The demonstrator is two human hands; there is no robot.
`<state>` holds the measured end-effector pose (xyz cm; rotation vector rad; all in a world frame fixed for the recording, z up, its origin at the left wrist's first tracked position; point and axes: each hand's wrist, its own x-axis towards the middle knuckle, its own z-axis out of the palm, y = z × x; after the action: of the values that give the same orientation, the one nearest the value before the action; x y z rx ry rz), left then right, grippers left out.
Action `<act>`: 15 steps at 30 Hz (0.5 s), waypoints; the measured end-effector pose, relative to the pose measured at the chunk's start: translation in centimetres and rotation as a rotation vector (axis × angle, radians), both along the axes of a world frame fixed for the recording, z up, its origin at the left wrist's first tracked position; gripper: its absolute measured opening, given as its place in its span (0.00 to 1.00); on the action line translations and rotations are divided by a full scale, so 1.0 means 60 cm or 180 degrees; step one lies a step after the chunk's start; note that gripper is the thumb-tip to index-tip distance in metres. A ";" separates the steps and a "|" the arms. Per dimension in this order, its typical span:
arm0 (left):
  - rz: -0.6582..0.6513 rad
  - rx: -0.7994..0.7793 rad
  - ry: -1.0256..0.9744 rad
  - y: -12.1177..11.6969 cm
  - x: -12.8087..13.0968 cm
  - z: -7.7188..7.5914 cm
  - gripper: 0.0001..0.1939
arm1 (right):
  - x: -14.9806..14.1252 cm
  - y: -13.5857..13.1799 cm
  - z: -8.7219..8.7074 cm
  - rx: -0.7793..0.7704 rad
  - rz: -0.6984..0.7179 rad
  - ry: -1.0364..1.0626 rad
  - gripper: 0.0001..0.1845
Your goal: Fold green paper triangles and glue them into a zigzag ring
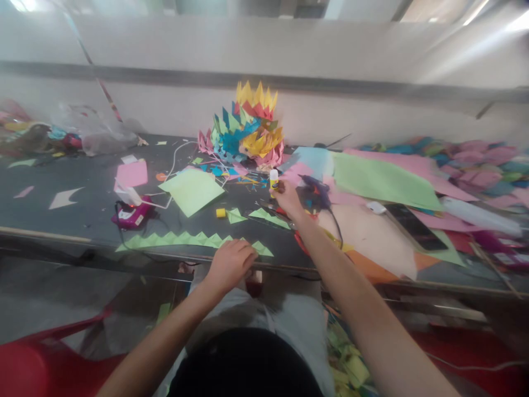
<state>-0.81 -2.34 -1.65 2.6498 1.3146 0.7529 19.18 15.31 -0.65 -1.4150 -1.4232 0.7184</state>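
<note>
Yellow and white, a glue stick (274,178) is held upright above the dark tabletop (93,207), with the fingers of the right hand (286,198) closed around its lower part; its white upper end is left exposed. By the left hand (233,259), the front edge of the table is covered near the right end of a green zigzag-folded paper strip (173,239); the fingers are bent and set close together, but whether the paper is pinched or merely pressed cannot be told, as their undersides are hidden. Between the two hands and slightly to the left, a small yellow cap (221,213) is seen beside a short green folded piece (235,215), and a longer green folded piece (270,218) is placed to the right of that. Farther left, a pale green paper sheet (191,191) is laid flat, near a purple boxlike device (131,214). Behind, multicoloured spiked paper pieces (248,129) are heaped near the wall (165,110). At the right, a smartphone (415,226) is set among coloured sheets, near a large green sheet (382,182).
</note>
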 end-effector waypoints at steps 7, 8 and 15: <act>0.0122 -0.0142 -0.0405 0.000 -0.001 -0.005 0.09 | 0.016 0.010 0.006 -0.0133 -0.0273 -0.0831 0.18; 0.0138 -0.0179 -0.0447 0.000 -0.001 -0.005 0.09 | 0.017 0.009 0.008 -0.0152 -0.0263 -0.0892 0.18; 0.0158 -0.0038 -0.0336 -0.002 0.007 -0.009 0.06 | 0.022 -0.008 0.017 -0.0273 -0.0210 -0.1091 0.25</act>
<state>-0.40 -2.44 -2.21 2.5387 1.3576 0.8754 20.52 14.84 0.36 -1.7048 -1.6121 0.5157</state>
